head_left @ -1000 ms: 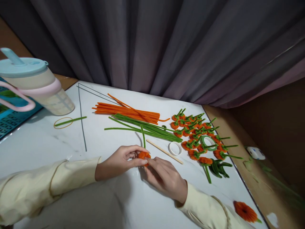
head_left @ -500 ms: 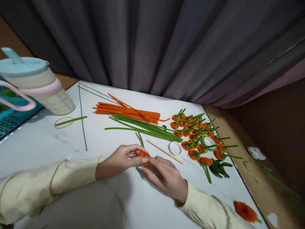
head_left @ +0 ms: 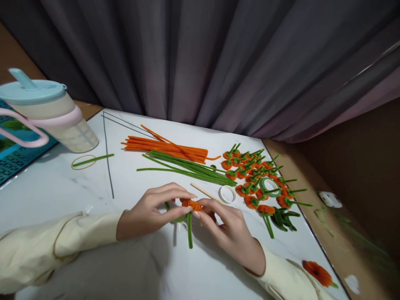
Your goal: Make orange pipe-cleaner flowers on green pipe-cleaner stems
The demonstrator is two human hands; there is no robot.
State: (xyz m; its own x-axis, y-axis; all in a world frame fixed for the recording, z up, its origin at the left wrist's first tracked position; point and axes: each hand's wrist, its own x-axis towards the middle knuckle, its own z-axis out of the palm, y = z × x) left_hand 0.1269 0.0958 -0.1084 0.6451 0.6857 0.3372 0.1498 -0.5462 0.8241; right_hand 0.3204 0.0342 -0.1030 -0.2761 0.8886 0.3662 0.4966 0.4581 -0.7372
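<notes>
Both hands meet over the white table, lifted a little off it. My left hand and my right hand pinch a small orange pipe-cleaner flower between their fingertips. Its green stem hangs down from the flower toward me, over the table. Both sleeves are cream coloured.
Orange pipe cleaners and green ones lie behind the hands. A wooden stick, a white tape ring, a green tape roll and several finished flowers lie right. A lidded cup stands left. Table edge runs right.
Both hands rose off the table and turned the flower over. Its green stem, earlier pointing away toward the pipe cleaners, now hangs toward me.
</notes>
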